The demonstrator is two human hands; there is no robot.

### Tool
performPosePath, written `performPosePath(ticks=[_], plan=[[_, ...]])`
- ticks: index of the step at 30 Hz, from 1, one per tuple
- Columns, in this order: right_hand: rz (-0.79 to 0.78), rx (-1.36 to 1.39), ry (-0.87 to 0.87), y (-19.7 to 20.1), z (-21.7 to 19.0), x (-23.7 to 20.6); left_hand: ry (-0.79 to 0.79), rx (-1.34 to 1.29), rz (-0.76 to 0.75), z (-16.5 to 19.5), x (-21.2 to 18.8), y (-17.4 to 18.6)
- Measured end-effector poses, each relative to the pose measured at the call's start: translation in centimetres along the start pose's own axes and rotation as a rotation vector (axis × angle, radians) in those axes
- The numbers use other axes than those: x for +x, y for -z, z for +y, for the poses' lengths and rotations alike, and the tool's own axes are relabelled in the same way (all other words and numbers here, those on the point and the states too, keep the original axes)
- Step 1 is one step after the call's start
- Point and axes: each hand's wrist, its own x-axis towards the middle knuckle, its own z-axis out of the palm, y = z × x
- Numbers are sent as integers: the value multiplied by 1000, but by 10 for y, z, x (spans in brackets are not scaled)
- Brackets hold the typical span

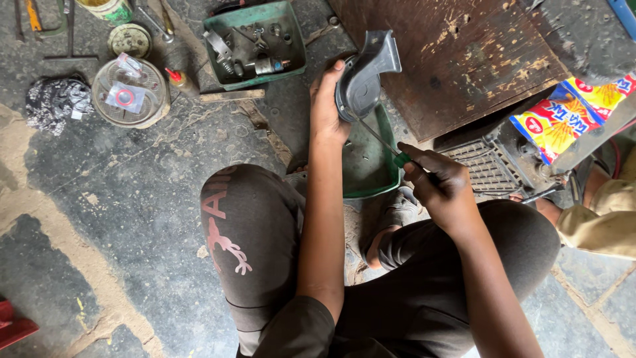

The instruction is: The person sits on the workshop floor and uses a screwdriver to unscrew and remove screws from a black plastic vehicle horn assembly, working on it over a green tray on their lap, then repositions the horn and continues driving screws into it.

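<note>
**Screwdriver into a grey housing, floor workshop**

Person squatting on a grimy concrete floor (132, 199), shot from above. The left hand (326, 106) is closed around a grey plastic housing (363, 78), kind of snail-shaped with a squared spout pointing up and right. It's held up off the floor, just above a green tray (371, 174) that sits between the knees.

The right hand (438, 187) is closed on a screwdriver (385, 144) with a green handle. The thin shaft runs up and left, and the tip meets the lower edge of the housing, near the left hand's fingers. Can't tell whether it's actually seated in a screw, too small to see.

Other stuff around:
- a second green tray (218, 26) full of small metal parts, further out past the left hand
- a round metal cover (129, 93) with a plastic bag with a red ring in it on top, off to the left
- a small oil bottle (180, 81) with a red tip between that cover and the parts tray
- a crumpled dark rag (56, 103) at far left
- a worn brown board (457, 53) to the right of the housing, touching nothing in the hands
- a black grille (487, 166) just right of the right hand, and a yellow-red snack packet (570, 113) beyond it
</note>
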Motion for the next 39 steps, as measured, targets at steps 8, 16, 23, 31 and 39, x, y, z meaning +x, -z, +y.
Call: performPosePath(ticks=[8, 16, 23, 31, 39], plan=[[-40, -26, -5, -2, -4, 3, 0, 44, -19, 3, -2, 1], [-11, -51, 94, -3, -9, 1, 41, 41, 18, 1, 0, 5], [-19, -13, -76, 0, -13, 1, 32, 20, 9, -1, 1, 6], [2, -22, -106, -4, -3, 2, 72, -23, -5, -10, 6, 9], [-7, 10, -149, -5, 0, 5, 115, -56, 62, -8, 9, 13]])
